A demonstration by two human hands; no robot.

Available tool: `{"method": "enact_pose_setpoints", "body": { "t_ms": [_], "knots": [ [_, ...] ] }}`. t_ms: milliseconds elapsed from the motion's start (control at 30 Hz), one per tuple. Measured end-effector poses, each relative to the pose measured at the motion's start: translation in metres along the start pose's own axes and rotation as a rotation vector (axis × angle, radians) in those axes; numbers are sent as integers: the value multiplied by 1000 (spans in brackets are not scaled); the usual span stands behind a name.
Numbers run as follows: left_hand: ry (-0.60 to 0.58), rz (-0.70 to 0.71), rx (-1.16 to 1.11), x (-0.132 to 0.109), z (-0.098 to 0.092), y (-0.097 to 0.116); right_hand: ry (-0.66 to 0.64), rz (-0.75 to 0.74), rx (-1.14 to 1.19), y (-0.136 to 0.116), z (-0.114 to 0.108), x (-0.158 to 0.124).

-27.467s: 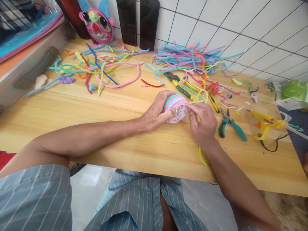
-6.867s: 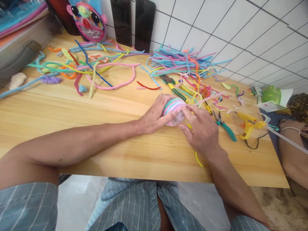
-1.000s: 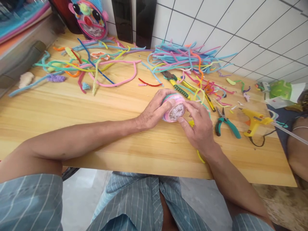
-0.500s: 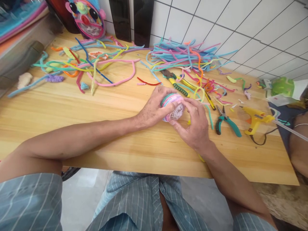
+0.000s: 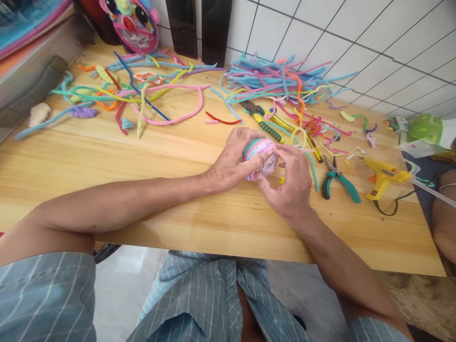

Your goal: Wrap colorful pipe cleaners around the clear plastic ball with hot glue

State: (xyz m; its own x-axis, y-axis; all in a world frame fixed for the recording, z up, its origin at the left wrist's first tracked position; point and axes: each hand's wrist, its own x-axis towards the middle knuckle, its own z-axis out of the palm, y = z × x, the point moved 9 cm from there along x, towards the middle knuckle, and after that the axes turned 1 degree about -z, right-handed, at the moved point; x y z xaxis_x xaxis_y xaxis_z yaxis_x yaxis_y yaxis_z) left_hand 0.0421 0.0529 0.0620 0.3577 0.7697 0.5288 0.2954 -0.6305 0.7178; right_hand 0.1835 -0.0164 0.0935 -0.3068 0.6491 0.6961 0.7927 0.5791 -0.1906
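A round ball wound with pipe cleaners (image 5: 257, 148) in pink, teal and lilac is held over the wooden table, its whitish, shiny end facing me. My left hand (image 5: 235, 159) is closed around its left side, thumb laid across the front. My right hand (image 5: 290, 183) grips the right side, with index finger and thumb at the rim of the whitish end. A pale pink strand (image 5: 305, 150) sticks out past the right fingers. What the right fingertips pinch is partly hidden. Just beyond the ball lie yellow-and-green handled pliers (image 5: 269, 129).
Teal-handled pliers (image 5: 341, 183) and a yellow glue gun (image 5: 383, 176) lie to the right. A heap of pipe cleaners (image 5: 267, 80) is at the back, with loose ones (image 5: 171, 122) at left. A decorated face craft (image 5: 137, 28) stands behind. Another person's arm (image 5: 444, 209) shows at right.
The whole view has shifted slightly, so things appear a little farther right. Both hands keep hold of the ball with almost the same grip.
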Motion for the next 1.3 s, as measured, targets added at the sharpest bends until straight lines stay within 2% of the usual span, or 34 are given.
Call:
{"method": "enact_pose_setpoints", "body": {
  "t_ms": [433,800,1200,1300],
  "knots": [
    [32,38,-32,-4,-2,2,61,-41,-73,-8,-1,-1],
    [7,-54,-155,0,-4,2,32,-18,-137,-9,-1,-1],
    [66,-125,-190,-6,-5,-7,-7,-24,-98,-3,0,-4],
    [86,-93,-193,-6,-5,-5,18,-30,-74,-2,-2,-4]
  ]
}}
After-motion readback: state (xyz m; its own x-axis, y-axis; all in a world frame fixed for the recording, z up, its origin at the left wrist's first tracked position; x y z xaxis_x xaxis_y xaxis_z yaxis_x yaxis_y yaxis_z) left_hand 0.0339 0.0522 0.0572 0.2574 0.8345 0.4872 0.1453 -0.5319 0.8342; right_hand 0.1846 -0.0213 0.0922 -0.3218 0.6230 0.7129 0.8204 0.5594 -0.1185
